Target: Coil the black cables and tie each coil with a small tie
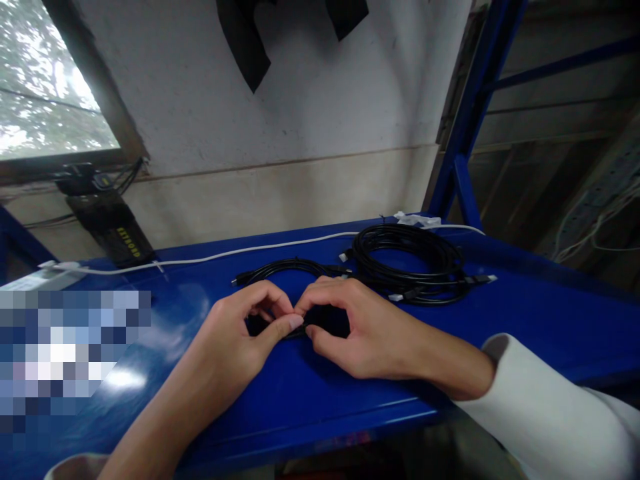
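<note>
A coiled black cable point(295, 264) with plugs at its ends lies on the blue table point(330, 393) in front of me. My left hand point(253, 327) is closed in a pinch at the near side of this coil, thumb and forefinger pressed on the cable. Facing it, my right hand point(360, 320) has its fingertips drawn together at the same spot, touching or almost touching the left ones. Whatever small piece sits between the right fingertips is too small and hidden to name. Both hands cover much of the coil's near side.
Larger coils of black cable point(410, 257) with pale-tipped plugs lie to the right. A white cord point(240, 251) runs along the table's back. A dark bottle point(113, 230) stands at the back left, and a blue metal post point(480, 113) rises at the right.
</note>
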Motion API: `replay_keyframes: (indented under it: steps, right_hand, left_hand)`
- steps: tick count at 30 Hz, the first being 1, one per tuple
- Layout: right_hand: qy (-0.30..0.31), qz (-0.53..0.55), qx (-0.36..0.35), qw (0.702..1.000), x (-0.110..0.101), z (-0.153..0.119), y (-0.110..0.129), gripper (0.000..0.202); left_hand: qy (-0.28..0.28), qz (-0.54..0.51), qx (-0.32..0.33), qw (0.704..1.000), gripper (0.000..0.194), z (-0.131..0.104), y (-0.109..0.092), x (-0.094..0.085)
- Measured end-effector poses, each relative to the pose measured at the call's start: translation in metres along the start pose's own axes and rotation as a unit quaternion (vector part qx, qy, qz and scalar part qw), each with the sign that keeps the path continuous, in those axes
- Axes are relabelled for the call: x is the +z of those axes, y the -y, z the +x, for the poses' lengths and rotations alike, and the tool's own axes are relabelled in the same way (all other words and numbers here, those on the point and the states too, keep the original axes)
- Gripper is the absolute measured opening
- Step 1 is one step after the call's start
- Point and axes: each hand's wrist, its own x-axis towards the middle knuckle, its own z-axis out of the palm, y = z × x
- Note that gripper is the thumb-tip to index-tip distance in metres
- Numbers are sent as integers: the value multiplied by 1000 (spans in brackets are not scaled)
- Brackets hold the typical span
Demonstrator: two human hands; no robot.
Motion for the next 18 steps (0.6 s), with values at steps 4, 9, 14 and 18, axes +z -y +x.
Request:
replay_keyframes:
  steps: [4,9,14,18]
  right_hand:
    - [2,-7,-19,1000,2,1,-4,14]
    - [2,8,-56,998,1,3,-15,22]
    - [7,8,-93,996,2,1,-20,15]
    - [14,-26,-99,995,4,-2,-18,19]
  left_hand:
    - [-12,20,3,1000,9,1,1,0]
    - [-3,36,-4,999,14,-2,-1,-1]
    - [18,27,-18,999,12,-4,-6,-4]
    - [16,26,-41,999,14,-6,-7,-7]
